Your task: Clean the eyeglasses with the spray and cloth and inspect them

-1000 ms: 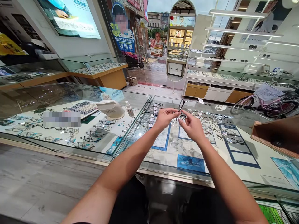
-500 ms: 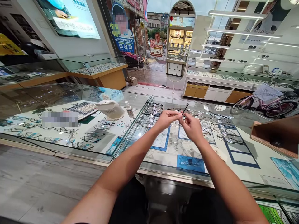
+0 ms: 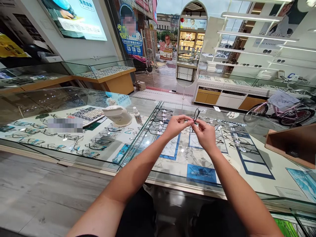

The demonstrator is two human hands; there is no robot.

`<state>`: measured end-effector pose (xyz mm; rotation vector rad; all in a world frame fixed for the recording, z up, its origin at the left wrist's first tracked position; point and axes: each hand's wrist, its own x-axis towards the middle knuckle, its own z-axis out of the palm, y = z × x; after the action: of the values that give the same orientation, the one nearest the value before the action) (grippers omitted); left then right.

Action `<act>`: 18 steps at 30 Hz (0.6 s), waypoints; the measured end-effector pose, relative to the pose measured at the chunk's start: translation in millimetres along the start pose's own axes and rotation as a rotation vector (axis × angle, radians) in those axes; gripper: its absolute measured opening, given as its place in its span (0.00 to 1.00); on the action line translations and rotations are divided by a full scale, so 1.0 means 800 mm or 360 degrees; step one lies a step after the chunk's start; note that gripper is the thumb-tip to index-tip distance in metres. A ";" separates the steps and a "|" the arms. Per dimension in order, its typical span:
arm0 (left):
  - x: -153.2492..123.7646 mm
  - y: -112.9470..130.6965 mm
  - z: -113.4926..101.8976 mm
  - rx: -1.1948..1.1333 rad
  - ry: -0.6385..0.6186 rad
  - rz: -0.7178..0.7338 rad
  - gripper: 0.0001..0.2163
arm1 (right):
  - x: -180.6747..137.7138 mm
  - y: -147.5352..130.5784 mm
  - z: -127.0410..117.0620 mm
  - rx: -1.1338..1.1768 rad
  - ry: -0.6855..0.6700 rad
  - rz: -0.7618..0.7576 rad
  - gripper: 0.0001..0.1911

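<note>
Above the glass counter, a pair of black-framed eyeglasses is held up between both hands. My left hand pinches it from the left, fingertips closed at its lower part. On the other side my right hand grips it too, thumb and fingers pressed together. One rim stands upright above the fingertips; the rest of the frame is mostly hidden by the fingers. Under the glass below lie rows of eyeglasses and a blue card.
Left on the counter stand a white device, a spray bottle and a keyboard. To the right is a brown wooden box. An oval mirror and a pink bicycle are beyond the counter.
The eyeglasses have turned between my fingers: a thin dark edge showed before, and now an open rim does. Both hands stay nearly in place.
</note>
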<state>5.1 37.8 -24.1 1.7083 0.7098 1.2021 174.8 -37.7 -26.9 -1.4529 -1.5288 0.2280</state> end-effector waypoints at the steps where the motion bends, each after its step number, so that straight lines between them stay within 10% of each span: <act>1: 0.003 -0.001 -0.005 0.0021 0.0085 0.0023 0.18 | 0.000 0.000 0.000 0.0028 0.0017 0.0012 0.25; 11: 0.047 -0.020 -0.101 -0.0165 0.1707 -0.0111 0.31 | -0.002 -0.006 -0.007 0.0204 0.0387 -0.0118 0.24; 18: 0.044 -0.030 -0.130 -0.0212 0.1785 -0.0225 0.39 | -0.003 -0.014 -0.012 0.0233 0.0447 -0.0106 0.27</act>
<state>-77.7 112.9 -18.5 0.7322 1.3170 2.0265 174.1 -46.9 -15.3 -1.2585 -1.3019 0.0890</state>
